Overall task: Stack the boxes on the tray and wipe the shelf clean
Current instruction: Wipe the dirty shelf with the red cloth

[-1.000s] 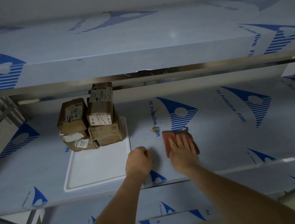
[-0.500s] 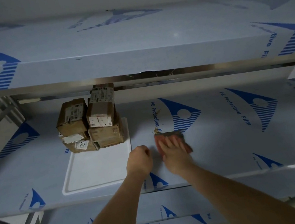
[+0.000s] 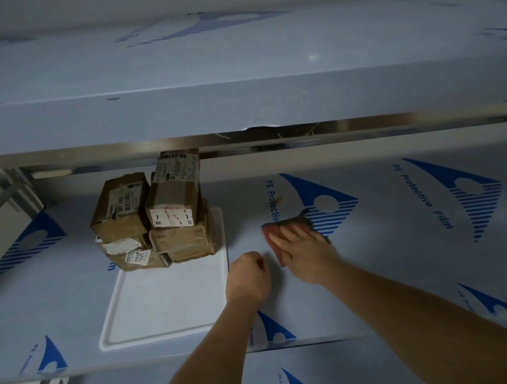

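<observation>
Film-covered steel shelf [image 3: 403,268], smooth and printed with blue logos, carries a flat white tray [image 3: 164,305] near its front left, with taped cardboard boxes [image 3: 155,218] stacked at the tray's back edge. The right hand [image 3: 306,256] presses a reddish wiping cloth [image 3: 276,232] flat under straight fingers beside a small brown stain [image 3: 279,199]; the left hand [image 3: 248,277] rests fisted, holding nothing, just beside the tray's right rim. Firm overlapping strokes toward that stain would probably serve best.

Boxes [image 3: 155,218]: about five, lower ones partly hidden. Tray [image 3: 163,302]: one. Cloth [image 3: 286,226]: one. Hands: two.
</observation>
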